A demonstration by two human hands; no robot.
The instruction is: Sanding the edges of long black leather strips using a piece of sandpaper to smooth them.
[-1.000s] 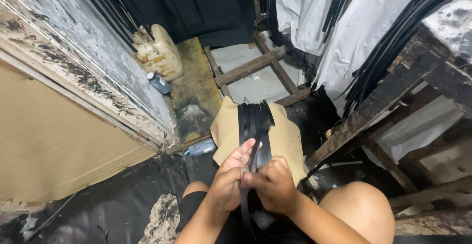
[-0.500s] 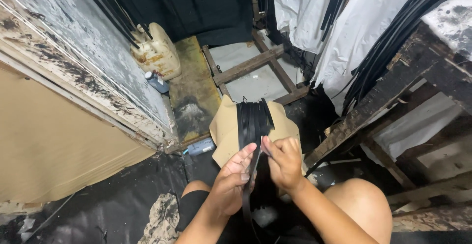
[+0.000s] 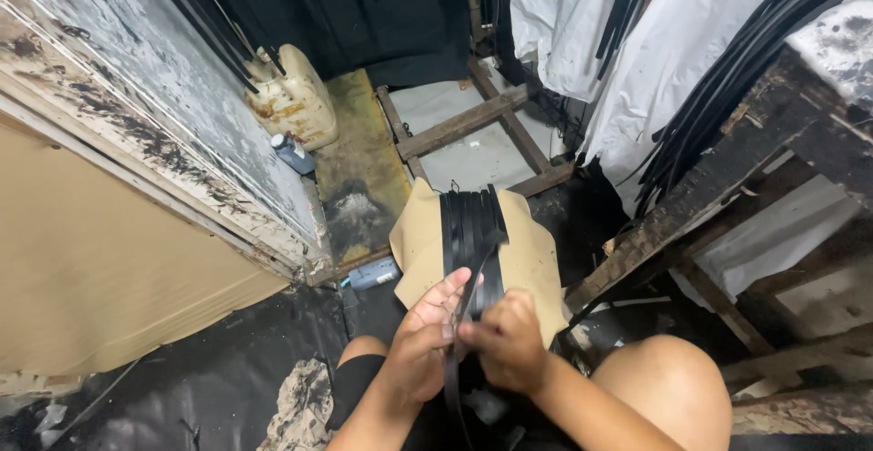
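Both hands' grip (image 3: 473, 333) pinching black strip (image 3: 466, 310), stained jug (image 3: 293, 101)

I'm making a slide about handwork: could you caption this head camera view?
Left hand and right hand pinch a black strip over a tan sheet wrapped with black strips.

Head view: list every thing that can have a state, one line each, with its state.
black strips: bundled, lying across the tan sheet.
tan sheet: spread flat under the strips.
left hand: fingers pinching one black strip.
right hand: closed on the same strip.
cream jug: upright, stained, against the wall.
small blue bottle: upright beside the jug.
wooden frame: lying on the floor.
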